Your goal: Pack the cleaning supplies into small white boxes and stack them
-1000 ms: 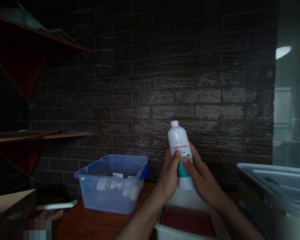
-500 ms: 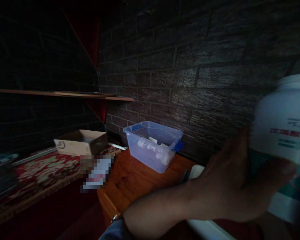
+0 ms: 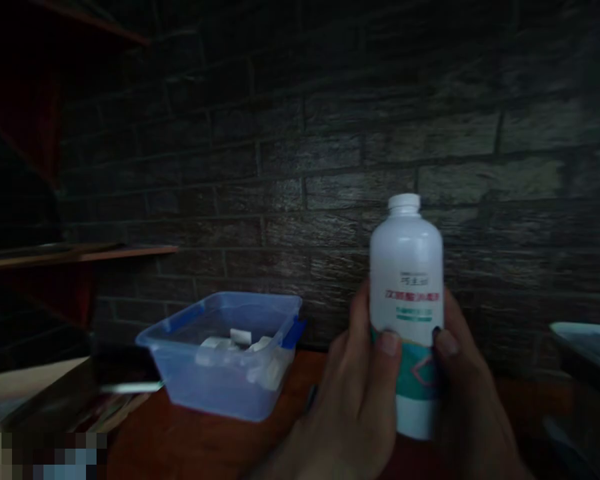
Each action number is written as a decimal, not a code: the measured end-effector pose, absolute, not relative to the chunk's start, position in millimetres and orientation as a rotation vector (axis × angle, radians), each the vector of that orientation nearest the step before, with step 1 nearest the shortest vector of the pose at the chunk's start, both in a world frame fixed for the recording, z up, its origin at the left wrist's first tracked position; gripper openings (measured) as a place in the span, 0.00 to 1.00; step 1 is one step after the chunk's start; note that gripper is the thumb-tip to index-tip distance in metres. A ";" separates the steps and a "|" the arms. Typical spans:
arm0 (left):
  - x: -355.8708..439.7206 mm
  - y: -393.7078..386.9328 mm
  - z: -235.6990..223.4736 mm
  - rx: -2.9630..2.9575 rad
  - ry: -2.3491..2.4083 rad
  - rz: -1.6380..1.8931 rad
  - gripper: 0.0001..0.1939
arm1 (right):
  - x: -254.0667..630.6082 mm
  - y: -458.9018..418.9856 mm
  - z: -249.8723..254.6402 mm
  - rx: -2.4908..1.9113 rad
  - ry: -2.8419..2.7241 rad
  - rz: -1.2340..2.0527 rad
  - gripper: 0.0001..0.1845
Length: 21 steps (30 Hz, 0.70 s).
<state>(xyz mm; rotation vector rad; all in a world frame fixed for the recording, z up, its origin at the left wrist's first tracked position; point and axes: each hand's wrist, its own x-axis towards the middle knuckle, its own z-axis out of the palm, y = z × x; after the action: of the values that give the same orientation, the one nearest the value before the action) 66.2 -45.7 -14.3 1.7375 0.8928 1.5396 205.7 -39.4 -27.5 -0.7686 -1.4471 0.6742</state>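
A white plastic bottle (image 3: 407,267) with a white cap and a red-and-green label stands upright in front of the dark brick wall. Both my hands hold its lower half. My left hand (image 3: 360,393) wraps the left side, thumb across the label. My right hand (image 3: 467,393) grips the right side, thumb on the label too. To the left, a clear blue plastic tub (image 3: 225,357) rests on the wooden table (image 3: 195,443), with several small white bottles inside it.
A wooden shelf (image 3: 80,255) juts from the wall at the left, above a cardboard box edge (image 3: 30,383). A pale tray or lid (image 3: 587,340) shows at the right edge. The room is dim.
The view swung left and back to face the wall. The bottle is nearer the camera than a second ago, still upright, held in both hands.
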 end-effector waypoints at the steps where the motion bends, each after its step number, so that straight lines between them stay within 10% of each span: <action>1: 67.6 -45.8 -15.7 1.669 0.939 1.567 0.33 | 204.5 -40.4 -26.2 -0.761 -1.425 0.692 0.38; 21: 77.9 -63.6 -19.8 1.498 1.022 1.706 0.31 | 200.6 -37.8 -20.1 -0.509 -1.482 0.662 0.39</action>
<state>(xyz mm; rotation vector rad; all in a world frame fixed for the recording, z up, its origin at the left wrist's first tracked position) 77.9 -63.6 -19.8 1.4980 1.0224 1.7055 200.6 -37.8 -20.1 -0.5092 -1.4825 0.6615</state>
